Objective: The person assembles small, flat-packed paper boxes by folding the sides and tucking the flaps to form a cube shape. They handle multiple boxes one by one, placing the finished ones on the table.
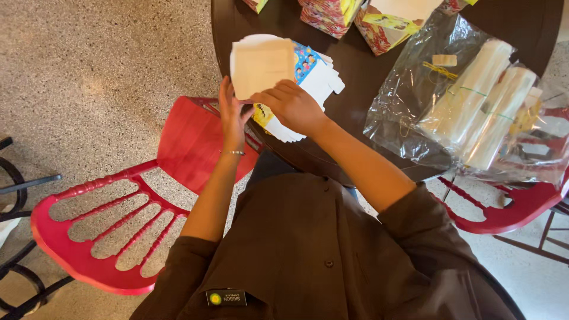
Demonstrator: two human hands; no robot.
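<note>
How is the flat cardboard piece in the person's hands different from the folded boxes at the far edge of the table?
The flat carton blank lies unfolded, its plain tan inner side up; the folded boxes stand assembled, with their printed sides out. The blank rests on a stack of other blanks at the near edge, held by the left hand and right hand; nobody touches the boxes. Both show colourful print with yellow, and both are on the dark round table.

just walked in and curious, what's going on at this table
A person seated at a dark round table holds a flat, unfolded cardboard box blank with both hands: the left hand grips its lower left edge, the right hand pinches it from the right. It sits over a stack of printed blanks. Folded colourful boxes stand at the far edge, and a clear plastic bag of bundled blanks lies to the right.
</note>
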